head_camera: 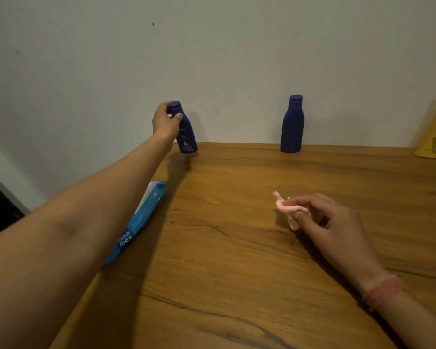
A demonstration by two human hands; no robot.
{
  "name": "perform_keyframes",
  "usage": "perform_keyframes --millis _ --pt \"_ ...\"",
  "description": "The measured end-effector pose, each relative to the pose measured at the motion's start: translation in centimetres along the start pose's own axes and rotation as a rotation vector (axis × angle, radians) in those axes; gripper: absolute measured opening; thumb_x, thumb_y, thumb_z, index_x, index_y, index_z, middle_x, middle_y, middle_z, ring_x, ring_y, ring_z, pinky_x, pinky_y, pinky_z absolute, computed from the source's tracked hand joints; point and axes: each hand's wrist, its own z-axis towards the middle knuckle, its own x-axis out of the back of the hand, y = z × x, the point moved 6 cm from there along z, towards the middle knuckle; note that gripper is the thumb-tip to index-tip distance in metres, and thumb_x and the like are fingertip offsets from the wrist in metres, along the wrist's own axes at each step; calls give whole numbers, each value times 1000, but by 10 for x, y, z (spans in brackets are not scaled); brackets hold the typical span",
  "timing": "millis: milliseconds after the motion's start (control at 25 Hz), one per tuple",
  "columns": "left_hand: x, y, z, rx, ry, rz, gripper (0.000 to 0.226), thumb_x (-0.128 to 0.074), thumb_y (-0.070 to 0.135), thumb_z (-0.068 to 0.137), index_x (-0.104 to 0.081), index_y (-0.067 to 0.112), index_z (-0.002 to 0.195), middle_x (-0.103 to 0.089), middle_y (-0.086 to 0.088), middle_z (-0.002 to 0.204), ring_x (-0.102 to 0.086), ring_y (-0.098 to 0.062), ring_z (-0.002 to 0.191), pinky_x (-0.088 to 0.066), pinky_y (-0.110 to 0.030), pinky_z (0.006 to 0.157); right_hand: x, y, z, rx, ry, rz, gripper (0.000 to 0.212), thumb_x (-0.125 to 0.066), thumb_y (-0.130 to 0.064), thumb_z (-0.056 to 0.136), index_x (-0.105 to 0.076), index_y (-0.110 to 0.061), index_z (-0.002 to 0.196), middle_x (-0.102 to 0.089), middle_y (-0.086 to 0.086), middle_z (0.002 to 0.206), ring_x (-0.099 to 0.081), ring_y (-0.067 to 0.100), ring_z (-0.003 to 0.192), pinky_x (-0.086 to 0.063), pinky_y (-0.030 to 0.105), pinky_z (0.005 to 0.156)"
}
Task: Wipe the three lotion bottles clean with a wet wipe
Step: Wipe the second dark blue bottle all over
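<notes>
From the head camera, the left hand (pixel 166 119) reaches to the far left of the tabletop (pixel 237 260), near the wall. Its grip is curled round the neck and cap of a small blue bottle (pixel 185 132), which leans with its base at or just above the wood — I cannot tell whether it touches. A second blue bottle (pixel 292 124) stands upright further right along the wall, and a yellow bottle (pixel 434 132) sits at the far right, partly cut off by the frame edge. The right hand (pixel 330 220) hovers over the near right of the tabletop, its fingertips pinching a crumpled pinkish wipe (pixel 291 210). A blue wipe pack (pixel 141 220) lies near the left edge, partly under the left forearm.

The risks, as I judge them: the hold is high on a tilted bottle, so it could swing or slip out — more so once wet. The forearm passes over the pack and could nudge it off the edge. The wipe is bunched small, so it may miss parts of a bottle.
</notes>
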Motion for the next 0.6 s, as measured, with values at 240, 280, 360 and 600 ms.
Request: perform_keyframes --millis 240,280,360,600 --pt "7 -32 49 30 27 100 41 -49 3 99 -44 16 138 -51 -7 134 -51 -18 106 -48 -28 84 -2 9 3 -101 -1 42 25 -64 -23 83 -66 -44 96 -64 -27 92 -58 -3 84 -47 21 63" --pt "7 -35 55 27 28 115 41 -49 3 99 -44 15 138 -51 -7 135 -51 -18 107 -48 -27 83 -3 11 4 -111 -2 41 26 -64 -23 82 -66 -45 96 -63 -31 94 -58 -3 84 -47 20 62" --pt "6 -40 64 24 29 130 41 -48 3 100 -43 15 139 -50 -8 136 -50 -18 109 -47 -27 83 -4 12 4 -129 -15 37 27 -65 -23 82 -66 -46 96 -59 -38 99 -59 -4 86 -45 20 63" --pt "3 -50 83 13 28 144 47 -50 4 100 -39 17 143 -47 -8 141 -50 -19 115 -49 -27 87 -4 14 5 -166 -23 35 26 -65 -25 81 -68 -46 96 -63 -34 98 -60 2 83 -54 34 67"
